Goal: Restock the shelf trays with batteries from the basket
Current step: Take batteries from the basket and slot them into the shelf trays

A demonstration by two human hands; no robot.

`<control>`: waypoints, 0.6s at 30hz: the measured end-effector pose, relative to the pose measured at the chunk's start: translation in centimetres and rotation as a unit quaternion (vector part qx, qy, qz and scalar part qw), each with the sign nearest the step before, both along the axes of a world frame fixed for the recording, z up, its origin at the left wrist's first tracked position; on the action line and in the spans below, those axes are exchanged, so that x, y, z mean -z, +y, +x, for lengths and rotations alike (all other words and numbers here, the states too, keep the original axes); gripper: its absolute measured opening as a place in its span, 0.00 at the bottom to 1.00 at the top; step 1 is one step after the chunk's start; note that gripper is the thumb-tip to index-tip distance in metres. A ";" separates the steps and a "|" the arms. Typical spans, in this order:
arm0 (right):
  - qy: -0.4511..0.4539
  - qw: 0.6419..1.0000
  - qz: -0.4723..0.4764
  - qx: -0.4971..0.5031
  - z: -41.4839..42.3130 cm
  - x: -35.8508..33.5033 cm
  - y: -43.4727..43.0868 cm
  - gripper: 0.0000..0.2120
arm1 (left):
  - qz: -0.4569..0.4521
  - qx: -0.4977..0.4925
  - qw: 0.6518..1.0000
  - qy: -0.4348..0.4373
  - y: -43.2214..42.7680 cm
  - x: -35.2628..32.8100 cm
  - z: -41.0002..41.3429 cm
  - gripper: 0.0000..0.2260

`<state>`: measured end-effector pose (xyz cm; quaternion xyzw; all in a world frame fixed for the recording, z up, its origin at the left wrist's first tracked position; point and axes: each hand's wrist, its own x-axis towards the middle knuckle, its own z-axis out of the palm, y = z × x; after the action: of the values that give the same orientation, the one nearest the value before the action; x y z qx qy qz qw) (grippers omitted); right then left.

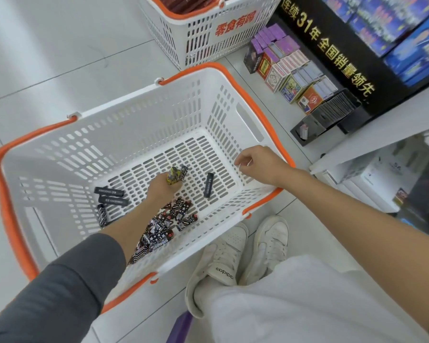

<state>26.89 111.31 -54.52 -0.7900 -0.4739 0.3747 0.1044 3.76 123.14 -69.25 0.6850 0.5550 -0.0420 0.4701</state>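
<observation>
Reaching into the basket (134,115) at centre frame with the left hand (159,190), gripping a yellow battery pack (173,178) in curled fingers, likely to lift it out. Seemingly steadying the right rim with the right hand (258,164), loosely curled, apparently empty. Leaving more batteries (169,224) strewn lower centre.

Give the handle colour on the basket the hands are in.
Orange handle, white basket; clearest in the head view.

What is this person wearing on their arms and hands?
The left hand and right hand are bare: no gloves, rings or watch visible. The left arm has a dark grey long sleeve pushed up the forearm; the right forearm is uncovered.
</observation>
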 end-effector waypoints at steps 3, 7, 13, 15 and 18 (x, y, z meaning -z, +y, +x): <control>0.015 0.999 0.014 0.027 0.0 -2.4 0.7 0.07 | -0.082 -0.083 0.989 -0.092 1.1 -3.5 -0.4 0.10; 0.057 0.994 0.056 0.068 -1.6 -8.0 1.8 0.08 | -0.171 -0.090 0.954 -0.230 1.1 -10.9 0.6 0.09; 0.089 0.978 0.150 0.113 -5.8 -19.9 0.3 0.16 | -0.156 0.043 0.920 -0.357 -2.1 -25.4 3.7 0.04; 0.078 0.966 0.204 0.139 -6.5 -24.1 -1.6 0.13 | -0.140 0.069 0.908 -0.389 -3.8 -30.4 4.5 0.03; 0.103 0.920 0.298 0.233 -6.4 -30.0 -5.2 0.12 | -0.114 0.082 0.896 -0.420 -6.4 -37.5 5.2 0.08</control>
<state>20.50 106.13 -24.52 -0.7675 -0.3529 0.2602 0.4676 8.98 116.77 -31.75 0.6238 0.2387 0.1480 0.7294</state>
